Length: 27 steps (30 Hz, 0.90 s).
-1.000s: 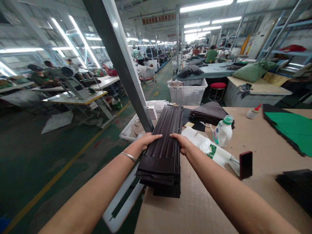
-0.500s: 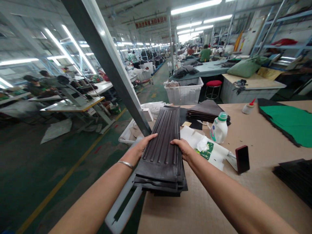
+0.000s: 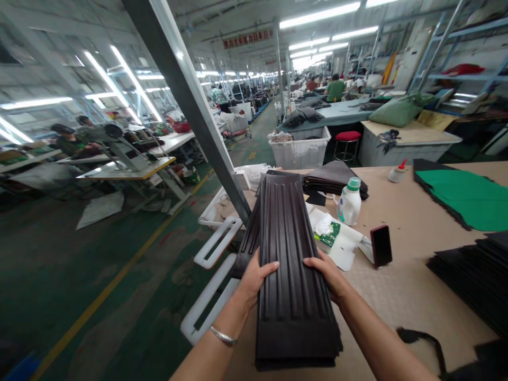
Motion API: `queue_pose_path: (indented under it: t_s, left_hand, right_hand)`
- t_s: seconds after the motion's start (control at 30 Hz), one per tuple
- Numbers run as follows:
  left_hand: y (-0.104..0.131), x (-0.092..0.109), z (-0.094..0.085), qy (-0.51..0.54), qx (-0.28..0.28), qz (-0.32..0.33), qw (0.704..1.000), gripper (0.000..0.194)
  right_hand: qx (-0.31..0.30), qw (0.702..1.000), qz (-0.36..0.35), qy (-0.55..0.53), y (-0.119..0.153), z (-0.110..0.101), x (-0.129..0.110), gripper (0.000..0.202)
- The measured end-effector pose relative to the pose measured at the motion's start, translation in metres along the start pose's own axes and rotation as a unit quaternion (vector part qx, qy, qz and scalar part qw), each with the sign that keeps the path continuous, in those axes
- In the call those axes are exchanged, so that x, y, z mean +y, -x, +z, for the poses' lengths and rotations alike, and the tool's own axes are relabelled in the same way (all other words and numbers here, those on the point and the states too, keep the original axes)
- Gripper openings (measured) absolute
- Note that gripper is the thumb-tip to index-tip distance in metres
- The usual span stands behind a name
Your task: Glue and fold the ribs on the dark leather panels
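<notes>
The left hand (image 3: 254,279) and right hand (image 3: 328,272) pinch opposite long edges of 1 stack of dark ribbed panels (image 3: 291,259), thumbs on top, other fingers mostly hidden. The stack is above the table (image 3: 408,286); whether it rests there cannot be told. Sheets sit unevenly at its right edge: slackened pressure could let layers slip. At its left lie further ribbed panels (image 3: 248,246), which a knock could scatter. A wide rightward swing could topple the propped phone (image 3: 381,246).
</notes>
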<state>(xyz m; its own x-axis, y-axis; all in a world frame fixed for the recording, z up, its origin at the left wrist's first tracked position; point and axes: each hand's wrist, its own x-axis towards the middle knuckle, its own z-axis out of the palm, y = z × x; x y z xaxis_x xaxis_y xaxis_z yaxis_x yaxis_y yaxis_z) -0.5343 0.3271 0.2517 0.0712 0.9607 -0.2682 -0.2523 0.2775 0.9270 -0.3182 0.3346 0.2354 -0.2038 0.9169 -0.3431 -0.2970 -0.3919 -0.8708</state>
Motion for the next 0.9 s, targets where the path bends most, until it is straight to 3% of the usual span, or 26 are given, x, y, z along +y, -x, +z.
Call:
queue_pose_path:
  t_s: [0.1,0.2,0.27,0.33,0.43,0.5,0.57,0.63,0.7,0.8,0.9]
  left_hand:
    - [0.037,-0.035,0.035,0.0,-0.023,0.064,0.998,0.091]
    - [0.072,-0.075,0.075,-0.032,-0.007,0.123,0.992,0.099]
    - [0.093,-0.104,0.105,-0.052,0.009,0.144,0.988,0.099]
    - [0.113,-0.133,0.135,-0.053,0.008,0.146,0.988,0.095]
    - [0.141,-0.174,0.181,-0.001,-0.018,0.118,0.993,0.089]
    - [0.157,-0.201,0.208,0.065,-0.032,0.059,0.996,0.086]
    - [0.167,-0.227,0.231,0.117,-0.028,-0.037,0.992,0.086]
    - [0.173,-0.255,0.248,0.133,-0.016,-0.136,0.982,0.083]
    - [0.18,-0.284,0.258,0.118,-0.009,-0.222,0.968,0.066]
    - [0.196,-0.315,0.251,0.082,0.002,-0.33,0.941,0.038]
    - [0.217,-0.315,0.209,0.054,0.079,-0.335,0.937,0.029]
  right_hand:
    - [-0.014,0.999,0.023,-0.036,0.044,-0.031,0.002,0.076]
    - [-0.029,0.997,0.065,-0.03,0.079,-0.076,-0.002,0.081]
    - [-0.04,0.996,0.068,0.029,0.1,-0.111,-0.01,0.077]
    - [-0.046,0.991,0.028,0.126,0.119,-0.146,-0.021,0.078]
    - [-0.059,0.953,-0.052,0.293,0.154,-0.189,-0.039,0.086]
    - [-0.071,0.905,-0.109,0.404,0.181,-0.208,-0.044,0.094]
    - [-0.069,0.838,-0.156,0.518,0.207,-0.22,-0.039,0.099]
    - [-0.061,0.757,-0.17,0.628,0.226,-0.228,-0.02,0.101]
    - [-0.067,0.677,-0.177,0.711,0.235,-0.236,0.01,0.103]
    - [-0.095,0.58,-0.199,0.785,0.227,-0.252,0.058,0.108]
    - [-0.092,0.539,-0.223,0.807,0.21,-0.268,0.085,0.108]
